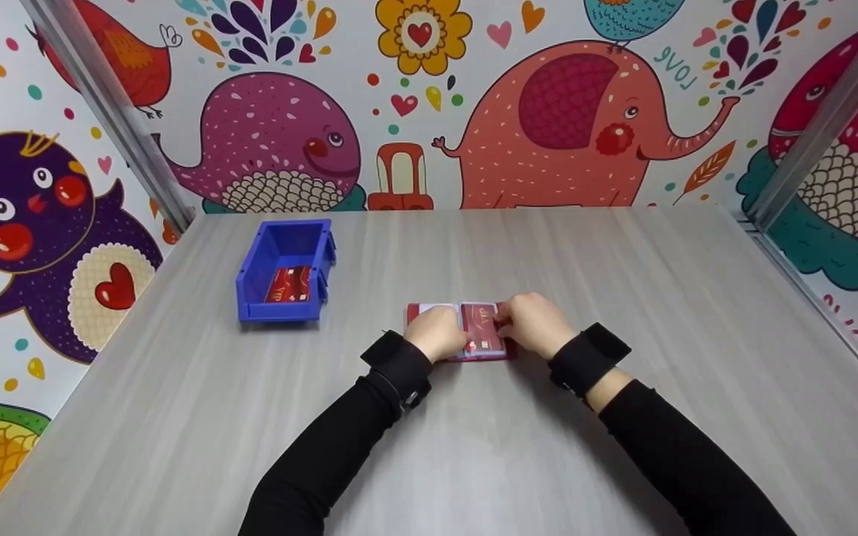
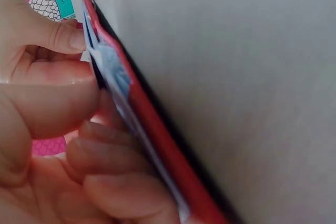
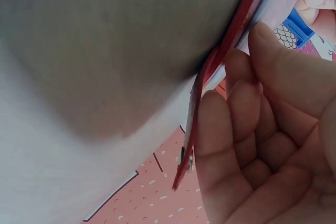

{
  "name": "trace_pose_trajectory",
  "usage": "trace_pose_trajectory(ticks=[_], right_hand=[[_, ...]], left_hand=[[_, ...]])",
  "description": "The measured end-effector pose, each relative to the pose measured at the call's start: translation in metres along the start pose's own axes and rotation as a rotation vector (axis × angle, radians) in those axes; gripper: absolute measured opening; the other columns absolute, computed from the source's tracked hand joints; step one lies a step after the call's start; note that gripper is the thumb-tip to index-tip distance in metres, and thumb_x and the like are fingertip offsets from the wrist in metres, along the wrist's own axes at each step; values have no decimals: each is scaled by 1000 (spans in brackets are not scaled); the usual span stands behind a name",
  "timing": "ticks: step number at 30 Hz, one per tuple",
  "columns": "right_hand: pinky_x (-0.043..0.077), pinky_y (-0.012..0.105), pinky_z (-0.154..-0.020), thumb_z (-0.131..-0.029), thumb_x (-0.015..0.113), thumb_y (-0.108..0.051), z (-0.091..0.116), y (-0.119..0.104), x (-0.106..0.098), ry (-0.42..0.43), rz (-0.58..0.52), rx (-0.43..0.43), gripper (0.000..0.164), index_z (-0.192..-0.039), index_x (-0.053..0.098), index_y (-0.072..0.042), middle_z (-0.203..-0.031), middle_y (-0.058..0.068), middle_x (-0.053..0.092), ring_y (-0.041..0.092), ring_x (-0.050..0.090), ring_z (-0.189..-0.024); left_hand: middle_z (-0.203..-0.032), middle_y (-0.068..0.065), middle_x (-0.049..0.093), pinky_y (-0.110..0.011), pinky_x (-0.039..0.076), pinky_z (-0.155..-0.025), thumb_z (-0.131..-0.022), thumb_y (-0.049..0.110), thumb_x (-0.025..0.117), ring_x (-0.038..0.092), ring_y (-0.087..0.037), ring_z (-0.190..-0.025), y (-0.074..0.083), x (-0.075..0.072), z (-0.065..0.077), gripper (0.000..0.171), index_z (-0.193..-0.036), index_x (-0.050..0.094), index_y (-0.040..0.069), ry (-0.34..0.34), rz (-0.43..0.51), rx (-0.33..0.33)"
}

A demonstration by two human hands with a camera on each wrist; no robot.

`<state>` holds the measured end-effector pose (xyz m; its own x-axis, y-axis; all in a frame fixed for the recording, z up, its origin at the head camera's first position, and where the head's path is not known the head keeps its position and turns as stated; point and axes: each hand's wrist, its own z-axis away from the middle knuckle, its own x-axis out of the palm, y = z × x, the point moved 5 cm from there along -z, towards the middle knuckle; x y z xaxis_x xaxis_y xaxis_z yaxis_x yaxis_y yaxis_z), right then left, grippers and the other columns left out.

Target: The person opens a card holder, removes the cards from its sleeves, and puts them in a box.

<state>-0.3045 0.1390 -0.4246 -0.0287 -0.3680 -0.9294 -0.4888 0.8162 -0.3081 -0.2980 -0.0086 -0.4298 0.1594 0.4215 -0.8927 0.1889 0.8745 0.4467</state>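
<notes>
A red card holder (image 1: 486, 358) with clear sleeves lies spread on the table in the head view. A red card with light lettering (image 1: 482, 327) is on its right-hand page. My left hand (image 1: 436, 333) holds the holder from the left; its fingers (image 2: 123, 190) curl against the sleeve page in the left wrist view. At the card's right edge, my right hand (image 1: 537, 324) pinches with thumb and fingers. In the right wrist view its thumb (image 3: 273, 51) touches the clear sleeve, beside a red flap with a metal snap (image 3: 186, 161). The fingers hide part of the card's edge.
A blue plastic bin (image 1: 280, 311) stands at the back left of the table (image 1: 414, 461). Inside lies another red card (image 1: 291, 284). Panels printed with cartoon animals (image 1: 563, 126) and metal posts (image 1: 112, 112) border the table at the back and sides.
</notes>
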Motion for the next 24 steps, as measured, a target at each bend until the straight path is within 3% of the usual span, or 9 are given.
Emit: trace_pose_trajectory(ticks=[11, 24], right_hand=[[52, 41, -69, -76, 82, -2, 0, 1, -1, -20, -15, 2, 10, -85, 79, -5, -80, 5, 72, 21, 63, -71], [53, 42, -71, -76, 83, -5, -1, 2, -1, -24, -21, 36, 8, -83, 79, -5, -80, 5, 73, 22, 63, -72]], left_hand=[[-101, -12, 70, -40, 51, -79, -87, 25, 70, 62, -24, -83, 0, 0, -1, 22, -88, 69, 2, -27, -5, -28], [-98, -11, 69, -40, 51, -78, -86, 24, 71, 60, -23, -80, -4, -1, 0, 21, -86, 69, 3, -23, 18, -47]])
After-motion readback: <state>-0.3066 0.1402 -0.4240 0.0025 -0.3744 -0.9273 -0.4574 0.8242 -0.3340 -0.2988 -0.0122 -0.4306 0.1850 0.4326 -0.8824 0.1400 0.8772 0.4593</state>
